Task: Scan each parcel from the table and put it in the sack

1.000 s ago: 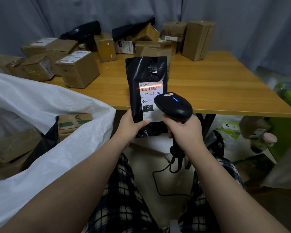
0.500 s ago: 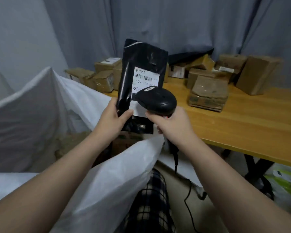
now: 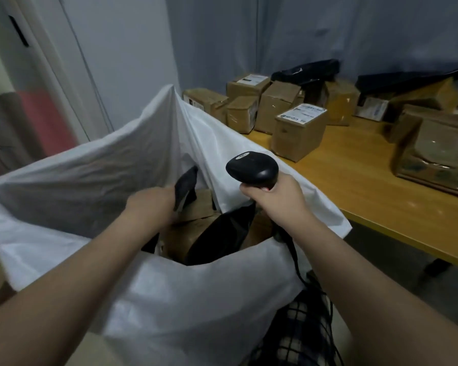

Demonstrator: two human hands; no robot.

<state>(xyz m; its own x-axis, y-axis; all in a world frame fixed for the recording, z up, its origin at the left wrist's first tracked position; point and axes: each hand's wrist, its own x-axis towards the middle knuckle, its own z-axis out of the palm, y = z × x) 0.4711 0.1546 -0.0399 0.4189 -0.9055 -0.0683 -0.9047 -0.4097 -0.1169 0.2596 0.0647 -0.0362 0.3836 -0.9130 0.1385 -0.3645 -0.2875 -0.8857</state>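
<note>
A large white sack (image 3: pixel 169 291) stands open in front of me, with brown boxes and a black bag (image 3: pixel 220 239) lying inside. My left hand (image 3: pixel 151 204) reaches into the sack's mouth and grips a black flat parcel (image 3: pixel 186 184) by one end. My right hand (image 3: pixel 275 198) holds a black barcode scanner (image 3: pixel 251 169) by its handle above the sack's right rim; its cable hangs down beside my leg. Several cardboard parcels (image 3: pixel 298 130) sit on the wooden table (image 3: pixel 368 186) to the right.
More brown boxes and black bags crowd the table's back edge against a grey curtain (image 3: pixel 302 35). A wrapped box (image 3: pixel 436 159) lies at the far right. A door frame and wall stand to the left of the sack.
My view has swung left from the table to the sack. My left hand has lowered the black parcel from in front of the scanner down into the sack's mouth.
</note>
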